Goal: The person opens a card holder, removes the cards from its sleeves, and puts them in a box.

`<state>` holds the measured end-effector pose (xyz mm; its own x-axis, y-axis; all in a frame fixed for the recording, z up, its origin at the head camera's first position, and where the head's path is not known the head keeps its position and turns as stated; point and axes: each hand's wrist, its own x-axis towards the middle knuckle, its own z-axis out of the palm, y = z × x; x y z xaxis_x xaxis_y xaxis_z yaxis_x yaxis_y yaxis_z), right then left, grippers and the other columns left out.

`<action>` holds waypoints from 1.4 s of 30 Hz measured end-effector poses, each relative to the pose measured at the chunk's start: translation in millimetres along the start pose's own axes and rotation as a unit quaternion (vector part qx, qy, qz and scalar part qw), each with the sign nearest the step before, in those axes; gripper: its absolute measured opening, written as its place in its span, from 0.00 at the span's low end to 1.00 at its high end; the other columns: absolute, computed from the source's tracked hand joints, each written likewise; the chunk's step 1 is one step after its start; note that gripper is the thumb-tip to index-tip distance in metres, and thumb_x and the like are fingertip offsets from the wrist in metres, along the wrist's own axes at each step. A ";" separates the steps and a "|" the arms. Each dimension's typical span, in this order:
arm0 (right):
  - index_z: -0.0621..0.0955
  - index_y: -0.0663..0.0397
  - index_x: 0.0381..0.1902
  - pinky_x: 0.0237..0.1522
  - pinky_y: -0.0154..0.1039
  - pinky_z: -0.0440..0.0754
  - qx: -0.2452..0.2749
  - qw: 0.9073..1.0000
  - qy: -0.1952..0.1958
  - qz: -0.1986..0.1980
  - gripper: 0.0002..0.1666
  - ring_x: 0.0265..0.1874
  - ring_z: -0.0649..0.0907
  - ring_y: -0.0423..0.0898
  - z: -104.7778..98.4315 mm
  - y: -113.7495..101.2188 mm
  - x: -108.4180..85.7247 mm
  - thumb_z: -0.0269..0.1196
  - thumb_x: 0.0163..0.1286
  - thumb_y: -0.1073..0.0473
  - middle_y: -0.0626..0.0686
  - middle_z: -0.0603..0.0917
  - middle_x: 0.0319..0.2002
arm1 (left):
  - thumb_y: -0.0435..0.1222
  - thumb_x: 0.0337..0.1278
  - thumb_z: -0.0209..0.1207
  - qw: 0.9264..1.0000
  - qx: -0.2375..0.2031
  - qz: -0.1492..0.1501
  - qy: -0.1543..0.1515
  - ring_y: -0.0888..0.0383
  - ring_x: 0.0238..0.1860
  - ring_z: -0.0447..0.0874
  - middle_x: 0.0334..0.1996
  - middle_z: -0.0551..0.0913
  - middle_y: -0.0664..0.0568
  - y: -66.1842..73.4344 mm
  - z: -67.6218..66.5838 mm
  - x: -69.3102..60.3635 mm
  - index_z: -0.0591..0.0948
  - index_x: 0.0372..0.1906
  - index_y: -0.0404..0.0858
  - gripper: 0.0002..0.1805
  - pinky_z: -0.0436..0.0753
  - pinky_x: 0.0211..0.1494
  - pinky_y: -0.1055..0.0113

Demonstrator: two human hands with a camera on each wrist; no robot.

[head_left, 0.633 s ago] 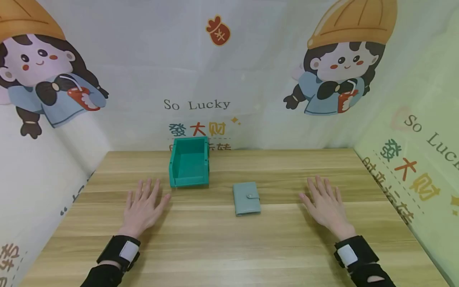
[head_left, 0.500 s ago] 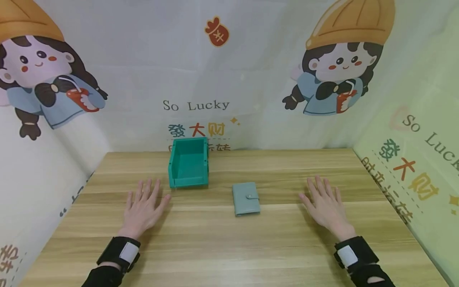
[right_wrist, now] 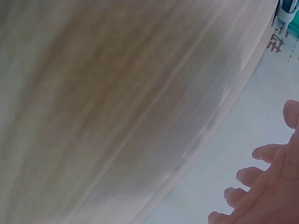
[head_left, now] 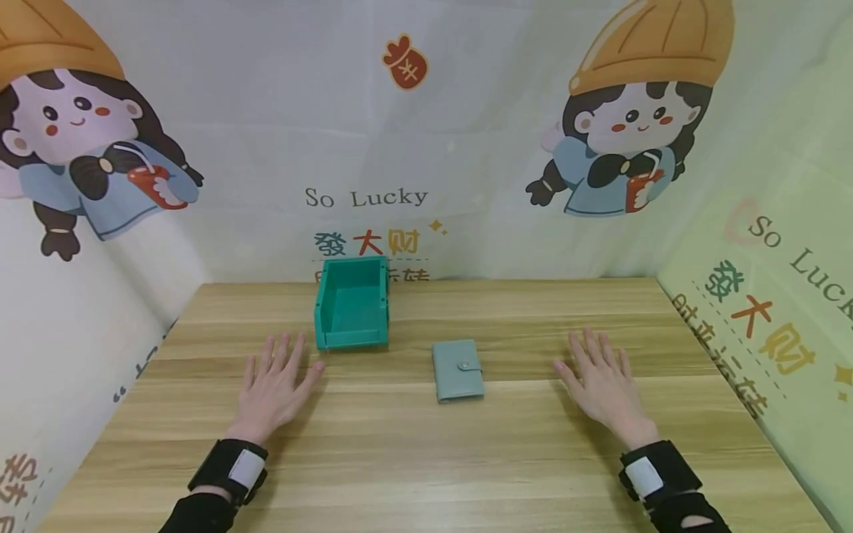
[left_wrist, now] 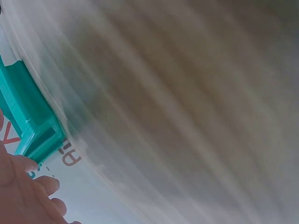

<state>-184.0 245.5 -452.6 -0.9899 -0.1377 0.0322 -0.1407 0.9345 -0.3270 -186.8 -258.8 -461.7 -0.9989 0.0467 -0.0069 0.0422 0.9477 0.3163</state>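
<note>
In the head view my left hand (head_left: pixel 272 391) is palm down over the wooden table with fingers spread, holding nothing. Just beyond its fingertips, slightly to the right, is a teal open-fronted bin (head_left: pixel 353 303). A grey-blue wallet with a snap strap (head_left: pixel 457 371) lies closed between the hands, touched by neither. To its right my right hand (head_left: pixel 608 392) is also palm down, fingers spread and empty. The left wrist view shows the bin (left_wrist: pixel 30 107) beside part of the left hand (left_wrist: pixel 25 191); the right wrist view shows part of the right hand (right_wrist: pixel 271 182).
The wooden table (head_left: pixel 426 466) meets a printed cloth backdrop (head_left: pixel 466 148) along its far edge, where the bin stands close. More printed cloth hangs at the left and right sides. Black bands with white patches are strapped round both wrists.
My left hand has shifted slightly to the right, a little nearer the bin. The right hand has barely moved. Bin and wallet stay where they were on the table.
</note>
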 end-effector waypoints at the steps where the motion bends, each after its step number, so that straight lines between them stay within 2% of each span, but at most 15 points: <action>1: 0.54 0.61 0.79 0.73 0.73 0.41 -0.001 1.000 0.001 -0.001 0.45 0.78 0.48 0.72 0.3 0.4 -0.1 0.41 0.80 0.34 0.70 0.48 0.79 | 0.64 0.73 0.37 1.000 -0.001 0.000 0.000 0.35 0.81 0.34 0.81 0.45 0.35 0.3 0.5 0.1 0.49 0.81 0.39 0.44 0.35 0.78 0.34; 16: 0.53 0.61 0.79 0.73 0.73 0.41 0.005 1.000 -0.005 -0.004 0.45 0.78 0.47 0.72 3.8 -1.6 -0.2 0.41 0.80 0.34 0.69 0.47 0.79 | 0.64 0.73 0.36 1.000 -0.018 0.006 0.011 0.35 0.81 0.35 0.81 0.44 0.35 2.5 3.4 -3.8 0.48 0.81 0.39 0.45 0.35 0.78 0.34; 23: 0.53 0.62 0.79 0.73 0.73 0.41 0.011 1.000 -0.007 -0.012 0.44 0.78 0.48 0.72 6.0 -14.9 0.7 0.43 0.80 0.37 0.70 0.48 0.79 | 0.63 0.74 0.36 0.999 -0.030 0.015 0.017 0.35 0.82 0.34 0.81 0.42 0.36 7.1 4.0 -6.2 0.45 0.81 0.41 0.44 0.35 0.78 0.34; 27: 0.55 0.62 0.79 0.73 0.73 0.44 0.006 1.000 -0.005 -0.020 0.43 0.78 0.49 0.72 8.2 -27.0 2.8 0.43 0.81 0.38 0.69 0.50 0.79 | 0.62 0.75 0.36 0.999 -0.032 0.016 0.026 0.35 0.81 0.33 0.81 0.39 0.35 11.5 3.9 -8.7 0.43 0.81 0.38 0.45 0.36 0.79 0.34; 31: 0.55 0.62 0.78 0.74 0.72 0.45 0.007 1.000 0.000 -0.028 0.42 0.78 0.49 0.70 11.6 -38.2 6.4 0.43 0.81 0.38 0.68 0.51 0.79 | 0.61 0.75 0.39 0.998 -0.047 0.022 0.033 0.34 0.81 0.32 0.81 0.37 0.34 22.2 3.9 -11.6 0.42 0.81 0.34 0.47 0.38 0.78 0.34; 36: 0.56 0.61 0.79 0.74 0.71 0.46 0.004 0.999 0.007 -0.034 0.42 0.79 0.50 0.69 18.6 -48.2 9.3 0.44 0.80 0.38 0.67 0.52 0.79 | 0.60 0.75 0.40 0.997 -0.066 0.035 0.031 0.35 0.82 0.30 0.82 0.36 0.36 42.0 10.2 -15.9 0.41 0.81 0.35 0.47 0.39 0.79 0.34; 42: 0.57 0.62 0.78 0.74 0.71 0.48 0.008 0.999 0.005 -0.043 0.43 0.79 0.52 0.68 25.3 -60.3 10.8 0.45 0.80 0.38 0.67 0.54 0.79 | 0.58 0.75 0.42 0.994 -0.078 0.065 0.035 0.37 0.82 0.34 0.82 0.41 0.38 68.9 16.7 -20.0 0.43 0.81 0.35 0.45 0.42 0.79 0.35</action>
<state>-185.8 179.4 -456.4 -0.9744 -0.2137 0.0705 -0.2249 0.9140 -0.3376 -163.5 -189.2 -455.6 -0.9845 0.1389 0.1071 0.1726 0.8748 0.4527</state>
